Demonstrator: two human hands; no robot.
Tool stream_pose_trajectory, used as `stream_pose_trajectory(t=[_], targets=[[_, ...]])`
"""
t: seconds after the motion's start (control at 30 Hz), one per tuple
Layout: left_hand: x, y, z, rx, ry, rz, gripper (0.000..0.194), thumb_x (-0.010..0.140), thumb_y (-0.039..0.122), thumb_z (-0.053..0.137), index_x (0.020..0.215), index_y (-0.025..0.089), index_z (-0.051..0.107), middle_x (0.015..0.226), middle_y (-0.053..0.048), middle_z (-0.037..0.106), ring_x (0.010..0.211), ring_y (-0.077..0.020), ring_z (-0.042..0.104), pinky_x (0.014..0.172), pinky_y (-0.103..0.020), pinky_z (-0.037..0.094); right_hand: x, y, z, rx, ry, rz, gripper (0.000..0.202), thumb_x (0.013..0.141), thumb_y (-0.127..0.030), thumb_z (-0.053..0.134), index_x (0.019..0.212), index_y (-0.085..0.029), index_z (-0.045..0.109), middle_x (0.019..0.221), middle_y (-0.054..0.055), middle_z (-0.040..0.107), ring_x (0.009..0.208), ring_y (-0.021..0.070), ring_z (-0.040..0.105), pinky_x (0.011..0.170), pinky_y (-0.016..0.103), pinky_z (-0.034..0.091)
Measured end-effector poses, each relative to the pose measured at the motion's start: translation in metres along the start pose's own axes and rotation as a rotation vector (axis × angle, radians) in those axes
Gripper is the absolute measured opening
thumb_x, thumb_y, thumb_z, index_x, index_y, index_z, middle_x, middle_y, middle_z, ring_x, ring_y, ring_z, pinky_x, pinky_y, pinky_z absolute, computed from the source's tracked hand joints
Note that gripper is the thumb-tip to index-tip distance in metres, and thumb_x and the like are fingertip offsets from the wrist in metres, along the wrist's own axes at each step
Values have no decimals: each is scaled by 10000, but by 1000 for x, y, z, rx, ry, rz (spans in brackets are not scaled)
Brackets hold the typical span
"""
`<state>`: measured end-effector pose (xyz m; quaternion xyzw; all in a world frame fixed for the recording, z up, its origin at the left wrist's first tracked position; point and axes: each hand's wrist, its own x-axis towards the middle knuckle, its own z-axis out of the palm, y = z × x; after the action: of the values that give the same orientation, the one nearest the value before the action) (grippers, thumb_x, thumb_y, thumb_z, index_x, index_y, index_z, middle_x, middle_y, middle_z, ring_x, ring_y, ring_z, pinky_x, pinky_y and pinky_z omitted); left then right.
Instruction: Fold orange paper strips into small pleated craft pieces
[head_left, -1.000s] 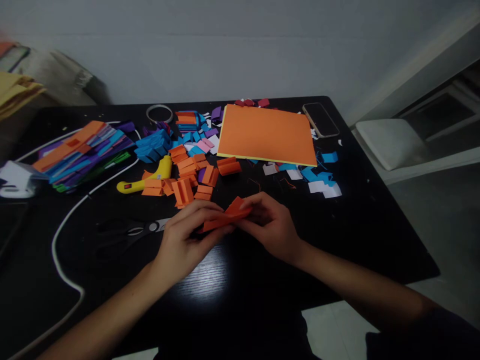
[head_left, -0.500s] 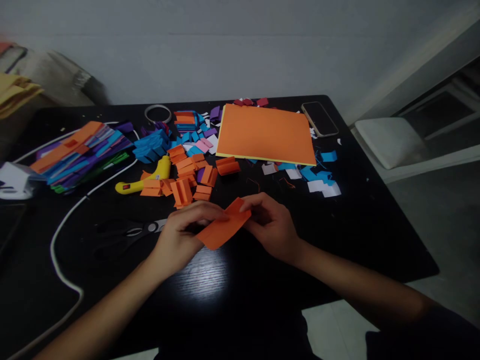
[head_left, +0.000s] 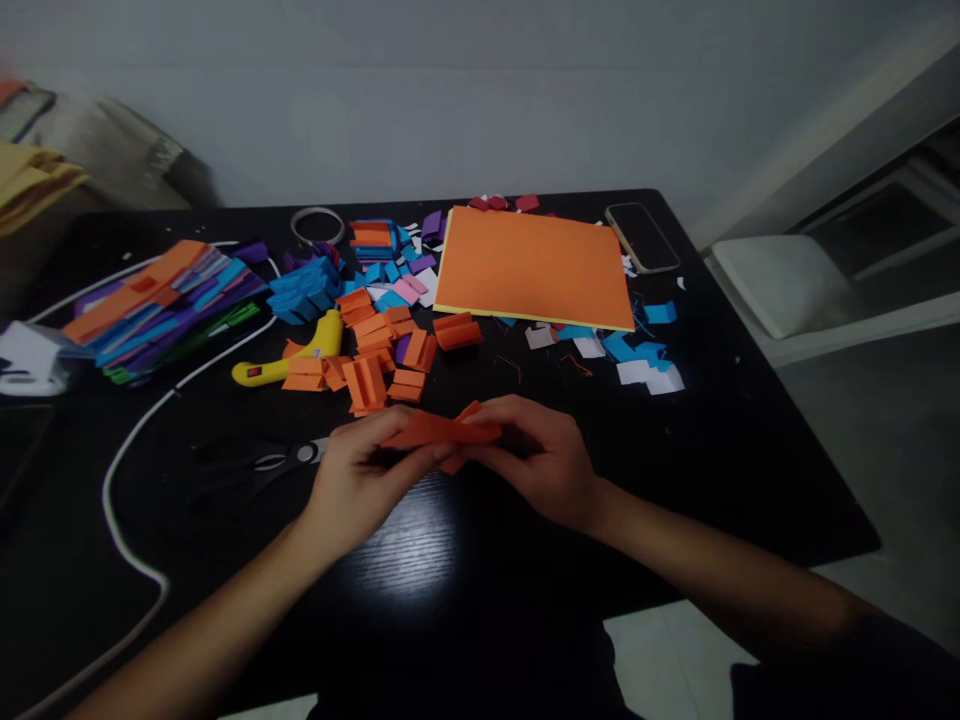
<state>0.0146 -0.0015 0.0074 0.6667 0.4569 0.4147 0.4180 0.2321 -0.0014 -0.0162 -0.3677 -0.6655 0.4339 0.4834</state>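
Is pinching creased orange paper (head_left: 435, 430) narrowly between thumbs and fingers of left hand (head_left: 354, 483) and right hand (head_left: 551, 462), nearer than the yellow glue gun (head_left: 328, 333) and right of it. Is seeing marks on that glue gun too small to read.

A phone (head_left: 642, 238) lies on the bench (head_left: 712, 470), far right; a white cable (head_left: 106, 492) curves across the left side.

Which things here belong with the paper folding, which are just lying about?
Apparently belong:
orange paper piece, in left hand and right hand
folded orange pieces
scissors, yellow glue gun: likely tools, unheld

Probably lying about:
smartphone
paper scraps
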Motion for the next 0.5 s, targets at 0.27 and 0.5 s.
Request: stream_pose_trajectory(t=[0.27, 0.5], targets=[[0, 4, 3, -128, 26, -114, 42, 852, 177, 756, 822, 191, 782, 764, 10, 809, 636, -139, 747, 593, -193, 587, 2, -7, 2, 149, 32, 219, 163, 867, -269, 835, 987, -227, 733, 931, 11, 779, 827, 152, 762, 739, 248, 636], [2, 6, -1, -107, -19, -147, 45, 861, 227, 754, 875, 190, 777, 784, 3, 788, 670, -140, 721, 606, -212, 566, 2, -5, 4, 168, -6, 321, 203, 866, -304, 826, 995, -224, 692, 944, 17, 779, 838, 165, 769, 771, 290, 647]])
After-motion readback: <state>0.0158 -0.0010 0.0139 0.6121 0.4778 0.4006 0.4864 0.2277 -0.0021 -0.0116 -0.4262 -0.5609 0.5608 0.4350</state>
